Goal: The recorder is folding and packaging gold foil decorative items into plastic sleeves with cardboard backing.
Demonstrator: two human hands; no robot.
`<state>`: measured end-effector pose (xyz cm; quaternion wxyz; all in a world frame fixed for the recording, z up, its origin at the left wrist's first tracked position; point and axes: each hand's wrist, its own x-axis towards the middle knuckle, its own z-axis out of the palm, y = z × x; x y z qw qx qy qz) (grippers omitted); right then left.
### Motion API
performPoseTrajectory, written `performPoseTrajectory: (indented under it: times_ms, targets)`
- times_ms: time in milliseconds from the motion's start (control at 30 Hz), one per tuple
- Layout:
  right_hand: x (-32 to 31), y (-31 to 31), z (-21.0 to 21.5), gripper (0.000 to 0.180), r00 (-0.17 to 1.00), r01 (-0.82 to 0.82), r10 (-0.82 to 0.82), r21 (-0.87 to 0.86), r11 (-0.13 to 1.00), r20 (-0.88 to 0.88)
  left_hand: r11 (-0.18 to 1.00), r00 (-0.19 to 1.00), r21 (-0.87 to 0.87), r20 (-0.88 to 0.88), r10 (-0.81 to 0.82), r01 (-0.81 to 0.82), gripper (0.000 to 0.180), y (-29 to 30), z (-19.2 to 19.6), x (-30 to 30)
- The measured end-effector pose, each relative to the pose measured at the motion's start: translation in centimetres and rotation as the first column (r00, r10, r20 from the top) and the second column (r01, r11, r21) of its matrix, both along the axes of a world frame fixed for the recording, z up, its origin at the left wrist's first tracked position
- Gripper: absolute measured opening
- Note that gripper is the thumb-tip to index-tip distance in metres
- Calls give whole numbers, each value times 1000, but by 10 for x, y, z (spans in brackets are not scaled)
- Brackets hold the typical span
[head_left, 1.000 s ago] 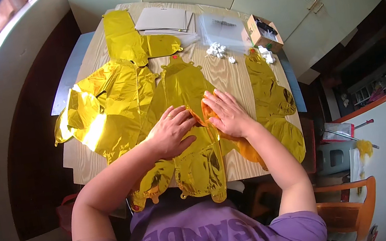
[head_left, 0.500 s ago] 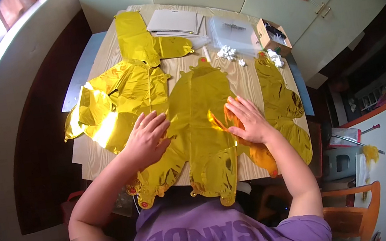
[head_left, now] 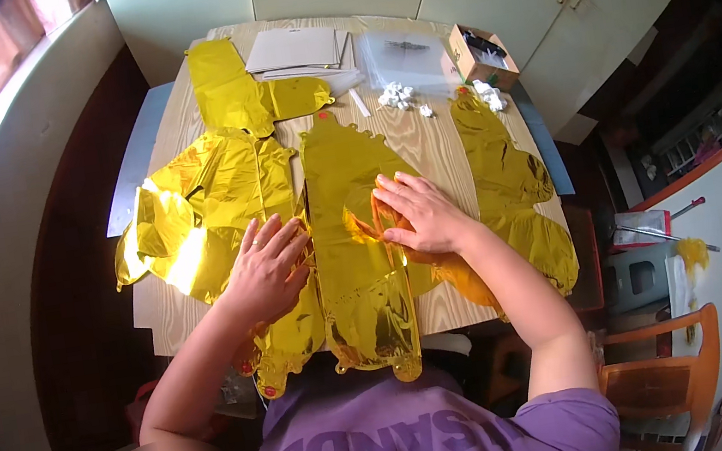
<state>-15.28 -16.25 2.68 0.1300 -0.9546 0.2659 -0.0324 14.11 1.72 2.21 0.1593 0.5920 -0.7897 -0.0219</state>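
A flat gold foil balloon (head_left: pixel 348 199), uninflated, lies before me on the wooden table with its lower lobes at the front edge. My left hand (head_left: pixel 270 272) rests palm down on its left side, fingers stretched out. My right hand (head_left: pixel 425 216) lies flat over a folded part of the balloon's right side, which shines orange beneath and beside the palm. What is under both palms is hidden. Another flat gold foil balloon (head_left: pixel 229 184) lies close to my left hand, and a further gold foil balloon (head_left: pixel 516 202) lies to the right.
At the back are a gold foil piece (head_left: pixel 224 87), a stack of white sheets (head_left: pixel 293 49) and clear plastic bags (head_left: pixel 406 60). Crumpled white bits (head_left: pixel 396 96) lie near a small open box (head_left: pixel 483 56). A wooden chair (head_left: pixel 662 367) stands at lower right.
My right hand has moved left, folding the balloon's right side inward. My left hand stays near its left edge. The whole view has shifted slightly.
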Motion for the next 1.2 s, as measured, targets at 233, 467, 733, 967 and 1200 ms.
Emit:
performPoseTrajectory:
  times_ms: [233, 467, 733, 967, 1200]
  targets:
    - [-9, -1, -9, 76, 1000, 21, -21, -118, 993, 1, 998, 998, -1, -13, 67, -67, 55, 5, -4, 2]
    - [-19, 5, -12, 73, 996, 84, -82, -149, 985, 19, 997, 996, -12, -27, 79, -80, 55, 5, -8, 0]
    - [-19, 4, -2, 72, 995, 92, -97, -136, 986, -26, 997, 997, -7, 2, 79, -79, 55, 6, -3, 1]
    - [-24, -1, -2, 73, 996, 76, -81, -111, 991, -38, 997, 997, -20, 25, 69, -68, 55, 3, -5, 4]
    - [-29, -4, -3, 75, 997, 70, -72, -81, 994, -24, 998, 997, -30, 59, 59, -57, 57, -2, -2, 7]
